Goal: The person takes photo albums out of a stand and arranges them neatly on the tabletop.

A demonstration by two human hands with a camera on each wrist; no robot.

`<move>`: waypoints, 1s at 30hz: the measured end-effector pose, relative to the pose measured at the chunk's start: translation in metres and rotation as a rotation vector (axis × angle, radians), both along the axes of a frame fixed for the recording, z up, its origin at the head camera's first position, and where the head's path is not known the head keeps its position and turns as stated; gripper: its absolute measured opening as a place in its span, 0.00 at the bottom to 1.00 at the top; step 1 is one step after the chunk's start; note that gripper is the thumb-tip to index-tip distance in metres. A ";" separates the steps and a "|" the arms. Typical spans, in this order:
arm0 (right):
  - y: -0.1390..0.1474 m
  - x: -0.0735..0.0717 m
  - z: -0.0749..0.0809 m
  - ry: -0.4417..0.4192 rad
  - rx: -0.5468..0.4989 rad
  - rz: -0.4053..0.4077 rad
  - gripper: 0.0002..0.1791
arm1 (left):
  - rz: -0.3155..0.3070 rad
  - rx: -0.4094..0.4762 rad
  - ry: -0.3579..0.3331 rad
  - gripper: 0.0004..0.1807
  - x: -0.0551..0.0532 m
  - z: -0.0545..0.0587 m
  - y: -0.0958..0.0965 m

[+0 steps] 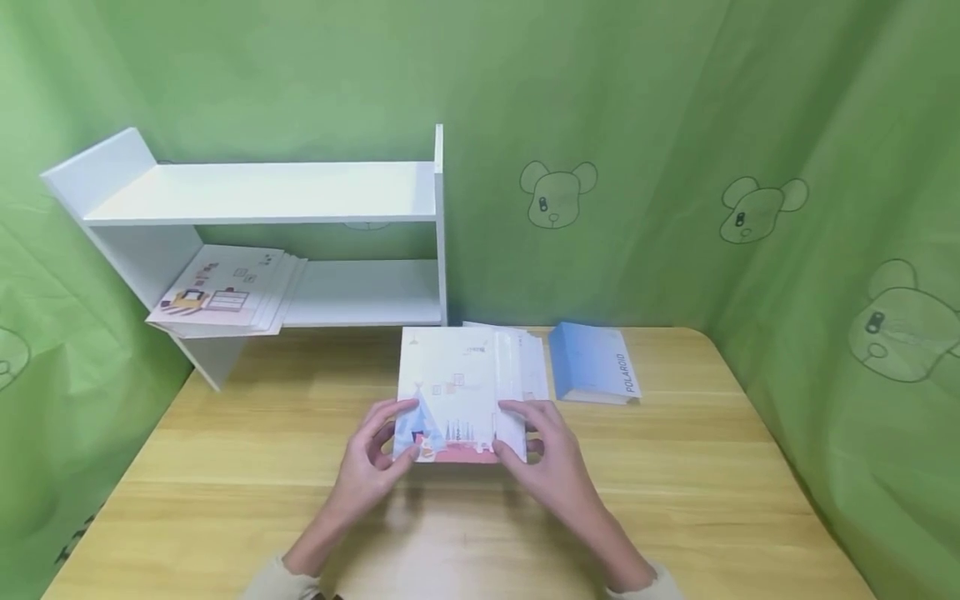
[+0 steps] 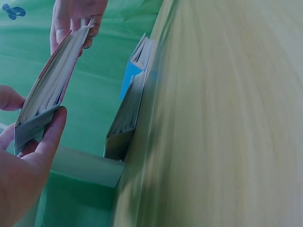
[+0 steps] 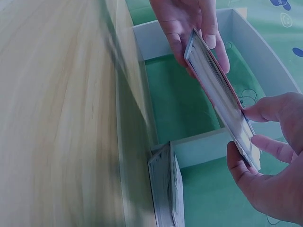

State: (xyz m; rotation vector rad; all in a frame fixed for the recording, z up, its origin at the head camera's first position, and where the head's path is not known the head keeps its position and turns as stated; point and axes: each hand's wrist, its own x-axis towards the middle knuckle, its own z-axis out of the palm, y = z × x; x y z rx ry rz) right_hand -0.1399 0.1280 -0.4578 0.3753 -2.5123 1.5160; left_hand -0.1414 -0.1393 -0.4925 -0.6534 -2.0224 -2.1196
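Both hands hold a white photo album [image 1: 459,367] with a blue tent and pink ground drawn on its cover. My left hand [image 1: 369,462] grips its left side near the front corner, thumb on the cover's front edge. On the right side my right hand [image 1: 551,457] grips it the same way. In the wrist views the album [image 2: 52,78] is raised off the table, its page edges showing between the covers. Behind it on the table lies another white album [image 1: 536,367], partly hidden by the held one.
A blue album [image 1: 596,362] marked POLAROID lies to the right at the table's back. At the left stands a white two-tier shelf [image 1: 262,192]; its lower board carries several white albums [image 1: 225,287] at the left end. A green curtain [image 1: 637,100] hangs behind the wooden table [image 1: 675,483].
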 end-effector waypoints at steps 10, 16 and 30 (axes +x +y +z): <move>0.016 0.000 -0.006 0.017 0.010 -0.006 0.30 | -0.003 -0.015 -0.034 0.32 -0.002 0.000 0.013; 0.024 0.001 -0.008 0.027 0.021 -0.010 0.30 | -0.002 -0.022 -0.054 0.32 -0.003 0.000 0.022; 0.045 0.005 -0.007 0.036 0.038 -0.025 0.28 | -0.010 -0.034 -0.103 0.31 -0.006 -0.002 0.044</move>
